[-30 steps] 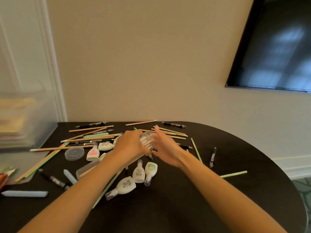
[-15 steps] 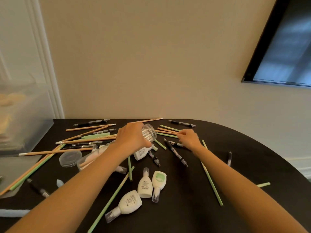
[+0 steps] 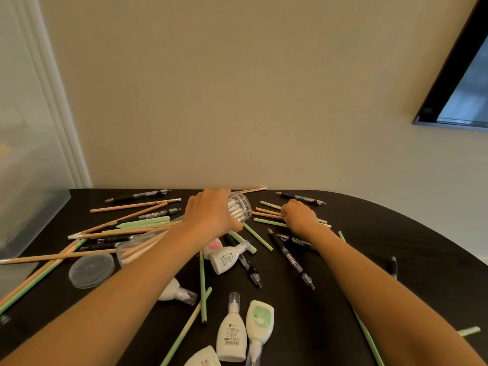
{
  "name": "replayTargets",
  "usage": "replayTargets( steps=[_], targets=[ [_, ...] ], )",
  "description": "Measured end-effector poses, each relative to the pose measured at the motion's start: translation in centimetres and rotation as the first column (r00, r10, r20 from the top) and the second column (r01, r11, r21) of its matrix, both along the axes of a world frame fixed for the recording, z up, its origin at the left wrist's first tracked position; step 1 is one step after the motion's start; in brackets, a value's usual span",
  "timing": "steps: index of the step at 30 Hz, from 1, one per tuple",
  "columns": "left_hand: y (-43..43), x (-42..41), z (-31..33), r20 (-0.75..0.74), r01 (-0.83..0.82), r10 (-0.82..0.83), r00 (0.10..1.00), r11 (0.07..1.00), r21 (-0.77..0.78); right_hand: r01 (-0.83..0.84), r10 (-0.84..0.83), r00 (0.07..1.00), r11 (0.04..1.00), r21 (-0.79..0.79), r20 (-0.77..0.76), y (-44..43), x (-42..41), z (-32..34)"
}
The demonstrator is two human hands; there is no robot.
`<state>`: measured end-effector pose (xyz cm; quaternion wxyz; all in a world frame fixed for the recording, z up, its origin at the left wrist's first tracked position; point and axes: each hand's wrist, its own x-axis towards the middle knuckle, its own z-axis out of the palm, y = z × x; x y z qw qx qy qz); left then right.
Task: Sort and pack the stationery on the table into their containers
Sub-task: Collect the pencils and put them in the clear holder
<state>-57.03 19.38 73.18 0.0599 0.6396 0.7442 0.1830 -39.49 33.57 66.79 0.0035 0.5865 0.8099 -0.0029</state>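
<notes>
Though clear, cylindrical jar (image 3: 239, 210); slim pencils (image 3: 266, 214)

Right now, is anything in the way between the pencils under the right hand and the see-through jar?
Nothing visible blocks it. The left hand holds the clear round plastic jar tipped on its side, beside the right hand, which curls over the bunch of wooden and green pencils. Only those pencils' own ends lie between.

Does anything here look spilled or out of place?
Yes: pencils, pens and white bottles lie scattered at all angles over the table. A clear lid lies loose, apart from the jar the left hand holds tilted.
</notes>
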Motion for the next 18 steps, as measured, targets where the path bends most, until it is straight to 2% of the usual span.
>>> replayTargets(
  steps=[7, 11, 15, 18],
  targets=[
    [0.0, -0.2, -0.2, -0.022, 0.014, -0.014, 1.000, 0.999, -0.032, 0.059, -0.064, 0.996, 0.995, -0.086, -0.058, 0.8, -0.2, 0.5],
    [-1.0, -0.8, -0.5, -0.016, -0.014, 0.013, 1.000, 0.998, -0.066, 0.061, -0.063, 0.998, 0.994, -0.094, -0.009, 0.1, -0.2, 0.8],
    [-2.3, -1.3, -0.2, -0.007, -0.027, 0.027, 1.000, 0.998, -0.056, 0.044, -0.045, 0.998, 0.999, -0.018, -0.044, -1.4, -0.8, 1.6],
    [-3.5, -1.4, 0.4, -0.010, -0.047, 0.046, 0.999, 0.998, -0.041, 0.056, -0.044, 0.986, 0.996, 0.072, -0.160, -3.0, -1.1, 3.3]
  ],
)
